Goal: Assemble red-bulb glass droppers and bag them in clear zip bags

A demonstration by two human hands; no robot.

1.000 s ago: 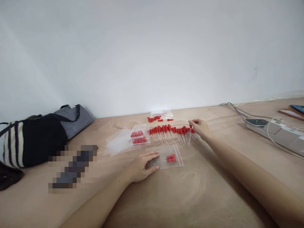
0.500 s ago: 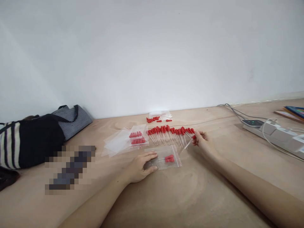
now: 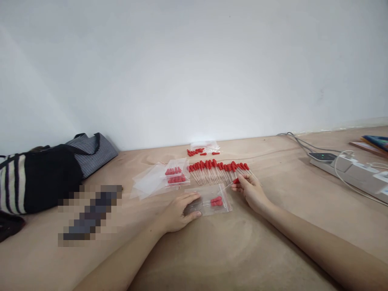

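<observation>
My right hand (image 3: 251, 193) pinches the red bulb of a glass dropper (image 3: 235, 181); its clear tube points left over the mouth of a clear zip bag (image 3: 205, 210). Inside this bag lie droppers with red bulbs (image 3: 216, 201). Across the bag's left end rests my left hand (image 3: 182, 212), its fingers stretched out and thumb apart. Behind both hands runs a row of droppers (image 3: 209, 165), bulbs to the back. Two filled zip bags (image 3: 176, 179) lie beside the row, overlapping a fan of flat clear bags (image 3: 147, 182).
At the wall lie loose red bulbs (image 3: 195, 152) and a clear bag (image 3: 203, 144) with thin tubes. A black bag with stripes (image 3: 51, 178) and a blurred dark object (image 3: 91, 214) are on the left. To the right stands a white power strip (image 3: 351, 173) with cables.
My right hand has moved left and nearer, bringing the dropper from the row's right end to the zip bag's opening. My left hand stays on the bag.
</observation>
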